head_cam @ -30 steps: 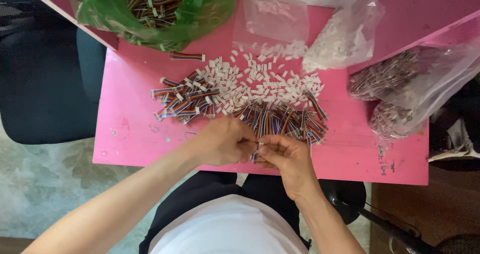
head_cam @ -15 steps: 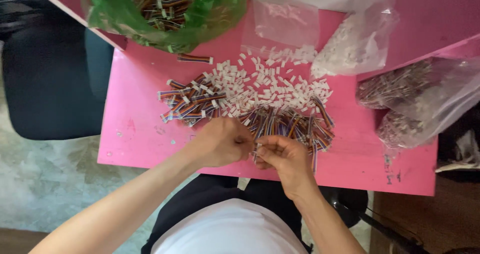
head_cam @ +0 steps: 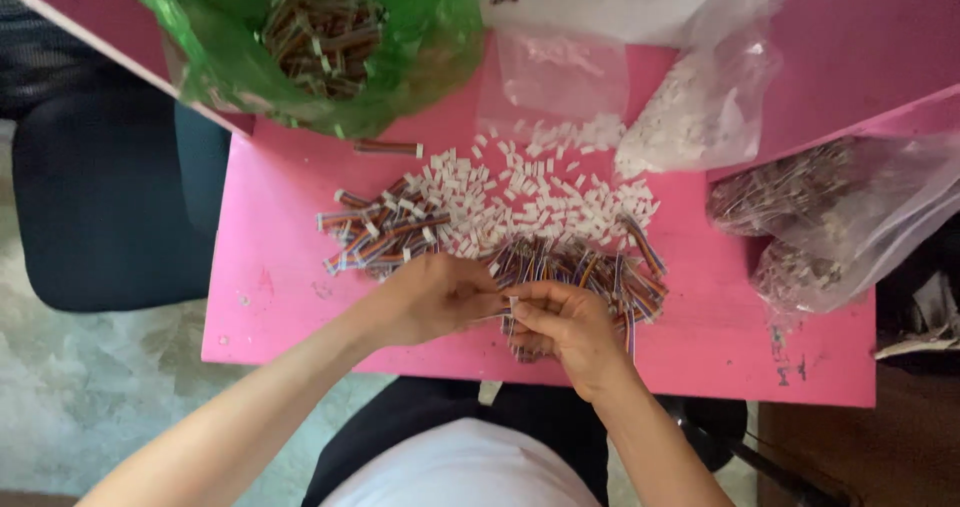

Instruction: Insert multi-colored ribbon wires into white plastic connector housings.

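Observation:
My left hand (head_cam: 432, 297) and my right hand (head_cam: 562, 329) meet over the near edge of a pink table (head_cam: 270, 267). Between their fingertips they pinch a short multicoloured ribbon wire with a small white connector (head_cam: 512, 303). Just beyond the hands lies a pile of the same striped wires (head_cam: 590, 267). Another heap of wires with white ends (head_cam: 375, 232) lies to the left. Loose white plastic connectors (head_cam: 530, 197) are scattered in the middle of the table.
A green bag of finished wires (head_cam: 320, 37) sits at the back left. Clear bags of white connectors (head_cam: 690, 117) and of wires (head_cam: 820, 207) lie at the right. A dark chair (head_cam: 100, 197) stands left of the table.
The hands stay together at the table's near edge, fingers shifting slightly on the wire. The view has drifted a little.

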